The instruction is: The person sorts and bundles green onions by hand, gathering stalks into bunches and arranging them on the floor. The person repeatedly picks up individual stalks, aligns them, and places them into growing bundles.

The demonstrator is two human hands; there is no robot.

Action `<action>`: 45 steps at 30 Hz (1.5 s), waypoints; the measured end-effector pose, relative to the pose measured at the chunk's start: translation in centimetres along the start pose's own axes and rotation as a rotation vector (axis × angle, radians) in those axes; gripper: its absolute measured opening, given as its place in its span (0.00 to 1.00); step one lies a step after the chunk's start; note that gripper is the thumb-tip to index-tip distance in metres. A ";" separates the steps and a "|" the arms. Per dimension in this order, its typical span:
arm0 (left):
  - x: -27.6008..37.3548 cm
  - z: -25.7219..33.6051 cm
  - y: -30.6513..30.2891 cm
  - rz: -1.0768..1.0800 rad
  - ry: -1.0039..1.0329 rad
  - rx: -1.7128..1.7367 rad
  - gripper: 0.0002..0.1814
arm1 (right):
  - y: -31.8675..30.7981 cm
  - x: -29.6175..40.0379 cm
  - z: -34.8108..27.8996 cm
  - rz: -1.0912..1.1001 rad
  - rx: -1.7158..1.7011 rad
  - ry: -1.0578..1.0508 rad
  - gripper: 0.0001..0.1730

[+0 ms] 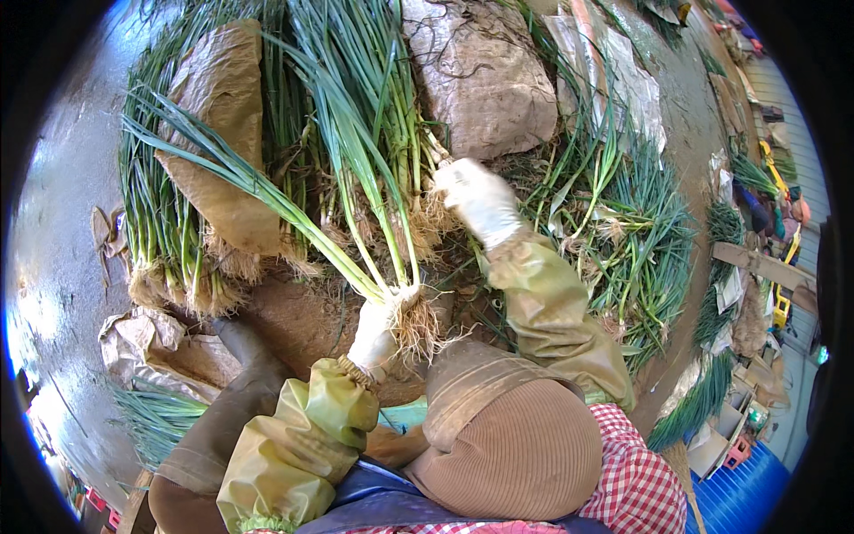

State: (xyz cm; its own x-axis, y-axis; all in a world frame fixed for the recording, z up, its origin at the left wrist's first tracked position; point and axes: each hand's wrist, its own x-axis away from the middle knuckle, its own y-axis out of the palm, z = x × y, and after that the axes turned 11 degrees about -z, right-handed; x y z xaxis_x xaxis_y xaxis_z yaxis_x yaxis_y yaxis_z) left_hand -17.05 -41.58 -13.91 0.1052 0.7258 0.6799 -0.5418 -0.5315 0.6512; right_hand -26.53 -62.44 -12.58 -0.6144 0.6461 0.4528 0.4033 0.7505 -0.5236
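Observation:
My left hand (375, 336), in a white glove, grips a few green onions (320, 257) by their pale bases. Brown roots (417, 327) hang over its finger side, and the green leaves fan out up and left. The right hand (475, 195), also gloved in white and blurred, is closed at the root end of green onion stalks (435, 148) at the right side of a large pile (363, 87). Its fingertips are partly hidden. Olive waterproof sleeves (560, 300) cover both forearms.
A brown sheet (230, 200) lies over green onions at the left. Beyond my right hand sits a muddy sack (484, 80). Loose onions (627, 247) are heaped on the right. My boots (257, 367) and bent knee (514, 447) are close below. People (787, 220) are at the far right.

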 end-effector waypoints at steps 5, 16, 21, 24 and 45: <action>-0.2 -0.9 0.0 0.069 0.039 -0.119 0.08 | 5.9 -2.5 -0.7 -0.259 0.178 0.169 0.20; -2.6 3.7 1.3 0.185 0.037 -0.309 0.11 | 4.4 5.6 -1.4 0.299 -0.827 -0.276 0.09; -4.1 3.5 1.2 0.195 0.143 -0.560 0.15 | 0.3 8.7 -0.1 0.608 -0.837 -0.374 0.12; -3.7 2.8 -0.3 0.241 0.063 -0.437 0.19 | -6.5 10.2 1.6 0.704 -1.013 -0.603 0.15; -0.9 3.6 -2.5 -0.044 -0.167 0.070 0.17 | 2.1 8.4 0.5 -0.718 -0.866 0.178 0.20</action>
State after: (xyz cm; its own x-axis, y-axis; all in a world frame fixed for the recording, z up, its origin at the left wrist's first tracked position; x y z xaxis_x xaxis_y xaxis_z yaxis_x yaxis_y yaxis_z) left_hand -12.77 -42.49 -14.93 0.2676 0.6692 0.6932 -0.4746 -0.5345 0.6993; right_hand -31.24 -55.50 -10.26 -0.8152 -0.0133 0.5790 0.3723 0.7538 0.5415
